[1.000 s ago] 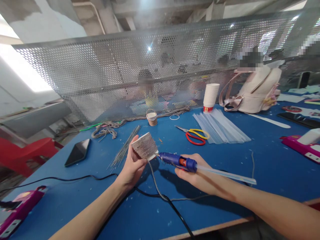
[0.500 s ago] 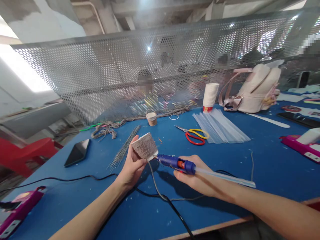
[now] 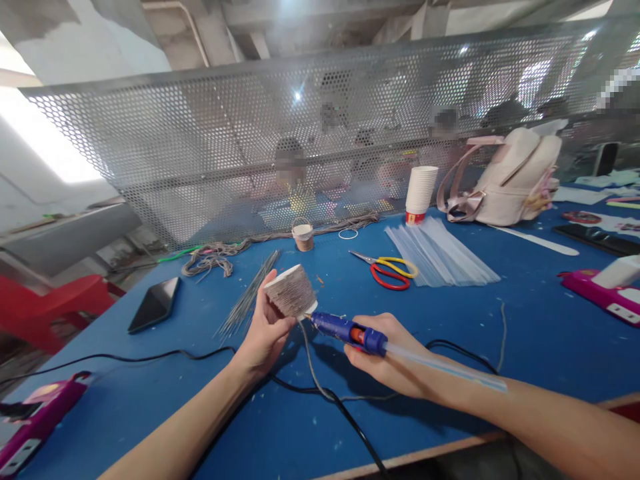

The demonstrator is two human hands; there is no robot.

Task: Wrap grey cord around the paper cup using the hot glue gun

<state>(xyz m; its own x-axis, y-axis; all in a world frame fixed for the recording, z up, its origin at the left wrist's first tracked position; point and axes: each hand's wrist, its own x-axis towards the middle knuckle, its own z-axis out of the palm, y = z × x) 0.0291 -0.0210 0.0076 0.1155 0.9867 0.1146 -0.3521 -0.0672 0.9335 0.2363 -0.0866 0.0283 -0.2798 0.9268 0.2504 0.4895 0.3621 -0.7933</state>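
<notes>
A white paper cup wrapped in grey-brown cord (image 3: 293,293) is tilted in my left hand (image 3: 265,337), whose fingers and thumb close round its lower left side. From the cup's lower edge a loose cord (image 3: 311,367) hangs down to the blue table. My right hand (image 3: 387,353) is wrapped round a blue glue gun (image 3: 347,331); its nozzle is at the cup's lower rim. A clear glue stick (image 3: 445,367) sticks out of the gun's back, over my right wrist.
Behind lie scissors (image 3: 390,270), clear glue sticks (image 3: 445,257), stacked cups (image 3: 421,193), a small basket (image 3: 303,237) and a backpack (image 3: 520,180). Grey wires (image 3: 253,290) and a phone (image 3: 155,305) are left. A black cable (image 3: 350,420) crosses the front. People show behind the mesh screen (image 3: 200,147).
My right hand and the glue gun have shifted slightly left, with the nozzle further along the cup's lower rim. The cup has turned slightly in my left hand.
</notes>
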